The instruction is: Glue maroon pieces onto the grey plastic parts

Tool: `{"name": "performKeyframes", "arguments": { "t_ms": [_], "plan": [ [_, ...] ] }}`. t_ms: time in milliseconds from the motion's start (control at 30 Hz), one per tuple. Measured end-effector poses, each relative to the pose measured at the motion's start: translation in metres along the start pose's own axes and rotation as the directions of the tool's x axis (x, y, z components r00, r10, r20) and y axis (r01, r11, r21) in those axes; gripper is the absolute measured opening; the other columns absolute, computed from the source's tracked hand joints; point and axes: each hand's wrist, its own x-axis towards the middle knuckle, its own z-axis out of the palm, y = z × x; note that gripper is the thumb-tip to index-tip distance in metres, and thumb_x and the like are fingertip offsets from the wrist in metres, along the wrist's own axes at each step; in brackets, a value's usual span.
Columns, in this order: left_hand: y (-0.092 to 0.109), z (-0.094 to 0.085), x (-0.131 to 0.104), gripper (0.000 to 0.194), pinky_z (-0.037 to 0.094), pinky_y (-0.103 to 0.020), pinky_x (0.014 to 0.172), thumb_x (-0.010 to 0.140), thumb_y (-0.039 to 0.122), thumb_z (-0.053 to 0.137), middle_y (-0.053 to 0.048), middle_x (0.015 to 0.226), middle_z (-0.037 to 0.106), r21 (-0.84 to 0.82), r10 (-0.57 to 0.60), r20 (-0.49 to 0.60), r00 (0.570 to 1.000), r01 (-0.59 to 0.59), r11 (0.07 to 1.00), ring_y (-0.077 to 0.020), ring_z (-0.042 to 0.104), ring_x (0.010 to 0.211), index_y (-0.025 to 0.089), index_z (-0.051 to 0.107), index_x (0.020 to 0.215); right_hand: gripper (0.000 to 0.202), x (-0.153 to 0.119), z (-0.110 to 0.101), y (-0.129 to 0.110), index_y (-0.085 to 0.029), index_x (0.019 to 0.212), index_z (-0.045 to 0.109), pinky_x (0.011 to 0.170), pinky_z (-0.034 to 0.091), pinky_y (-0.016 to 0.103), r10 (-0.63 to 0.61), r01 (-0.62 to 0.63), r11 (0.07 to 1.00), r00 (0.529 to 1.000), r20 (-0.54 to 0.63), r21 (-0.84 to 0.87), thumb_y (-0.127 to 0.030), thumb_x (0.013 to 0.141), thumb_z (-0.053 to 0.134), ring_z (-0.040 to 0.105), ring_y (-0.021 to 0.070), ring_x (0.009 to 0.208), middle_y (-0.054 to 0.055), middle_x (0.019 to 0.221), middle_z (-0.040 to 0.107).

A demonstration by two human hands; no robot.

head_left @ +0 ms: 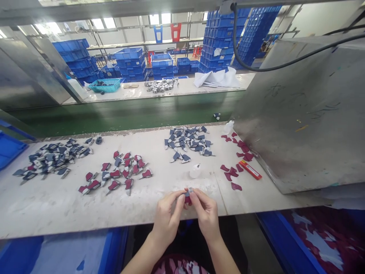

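My left hand (168, 211) and my right hand (205, 213) meet over the front of the table. Pinched between their fingertips is a small grey-and-maroon part (188, 198), mostly covered by the fingers. Just beyond it stands a small clear bottle (195, 171) with a thin tip. To the left lies a group of similar parts with maroon faces (125, 173). Grey-blue parts (188, 140) are gathered farther back, and another heap of grey-blue parts (54, 158) lies at the far left. Loose maroon pieces (233, 171) are scattered on the right.
A yellow-and-red box (250, 169) lies beside a large metal housing (308, 114) on the right. Behind the table runs a green belt (137, 114) with one part on it. Blue bins (114, 251) stand below the table edge. A black cable (273, 69) hangs at upper right.
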Motion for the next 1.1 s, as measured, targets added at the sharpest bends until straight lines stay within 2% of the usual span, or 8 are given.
{"name": "performKeyframes", "arguments": {
  "t_ms": [167,467,700,833,900,967,1033,1100],
  "plan": [
    [-0.002,-0.005,-0.002,0.024,0.056,-0.030,0.084,0.089,0.033,0.063,-0.009,0.101,0.077,-0.044,-0.047,-0.061,0.997,0.044,0.998,-0.0225,0.072,0.092,0.017,0.074,0.103,0.025,-0.001,0.017,0.004,-0.018,0.086,0.076,0.058,0.052,0.022,-0.022,0.023,1.000,0.997,-0.076,0.004,-0.033,0.095,0.058,0.059,0.0137,0.063,0.002,0.070,0.062],
    [0.001,-0.003,-0.010,0.028,0.054,-0.032,0.088,0.093,0.037,0.058,-0.010,0.107,0.075,-0.130,-0.070,-0.101,0.992,0.057,0.990,-0.0248,0.070,0.101,0.018,0.073,0.106,0.022,-0.005,0.023,0.008,-0.020,0.092,0.076,0.059,0.053,0.021,-0.071,0.073,0.997,0.994,-0.083,0.017,-0.030,0.095,0.057,0.063,0.0141,0.065,0.003,0.075,0.067],
    [0.003,-0.002,-0.008,0.027,0.054,-0.030,0.084,0.093,0.037,0.058,-0.009,0.107,0.075,-0.143,-0.078,-0.073,0.994,0.066,0.987,-0.0229,0.070,0.096,0.019,0.073,0.106,0.024,-0.006,0.022,0.007,-0.019,0.094,0.076,0.058,0.054,0.022,-0.102,0.099,0.994,0.990,-0.094,-0.034,-0.030,0.097,0.055,0.065,0.0150,0.065,0.004,0.076,0.068],
    [0.000,-0.007,-0.001,0.027,0.055,-0.028,0.071,0.087,0.038,0.061,-0.006,0.089,0.076,-0.197,-0.146,-0.040,0.989,0.135,0.971,-0.0195,0.068,0.077,0.018,0.076,0.098,0.025,-0.008,0.020,0.018,-0.020,0.108,0.074,0.062,0.056,0.026,-0.221,0.208,0.962,0.973,-0.059,-0.176,-0.025,0.098,0.051,0.065,0.0164,0.069,0.005,0.080,0.068],
    [-0.003,-0.021,0.008,0.027,0.054,-0.029,0.067,0.085,0.039,0.062,-0.004,0.073,0.073,-0.150,-0.155,-0.002,0.988,0.153,0.977,-0.0186,0.065,0.067,0.018,0.077,0.093,0.031,-0.009,0.014,0.026,-0.021,0.122,0.068,0.068,0.057,0.030,-0.328,0.310,0.905,0.944,-0.015,-0.290,-0.024,0.099,0.049,0.066,0.0190,0.080,0.007,0.090,0.067],
    [-0.005,-0.046,0.018,0.029,0.054,-0.031,0.070,0.085,0.040,0.061,-0.004,0.069,0.072,0.012,-0.130,-0.054,0.990,0.131,0.991,-0.0199,0.066,0.067,0.018,0.077,0.094,0.036,-0.007,0.005,0.034,-0.023,0.131,0.063,0.076,0.057,0.038,-0.407,0.352,0.828,0.913,-0.036,-0.436,-0.029,0.099,0.046,0.063,0.0244,0.097,0.011,0.104,0.062],
    [-0.007,-0.081,0.029,0.031,0.053,-0.035,0.079,0.086,0.041,0.059,-0.006,0.084,0.075,0.278,-0.023,-0.218,0.976,0.084,0.957,-0.0232,0.068,0.080,0.020,0.075,0.102,0.038,-0.002,-0.004,0.039,-0.023,0.128,0.065,0.085,0.054,0.049,-0.433,0.286,0.759,0.892,-0.126,-0.585,-0.038,0.097,0.049,0.052,0.0322,0.116,0.015,0.119,0.052],
    [-0.008,-0.119,0.039,0.034,0.050,-0.040,0.089,0.086,0.043,0.058,-0.009,0.103,0.075,0.554,0.131,-0.312,0.941,0.069,0.829,-0.0269,0.067,0.094,0.021,0.073,0.108,0.036,0.005,-0.009,0.041,-0.025,0.120,0.069,0.092,0.048,0.061,-0.407,0.198,0.714,0.898,-0.169,-0.671,-0.045,0.093,0.055,0.038,0.0398,0.129,0.016,0.135,0.039]
  ]
}}
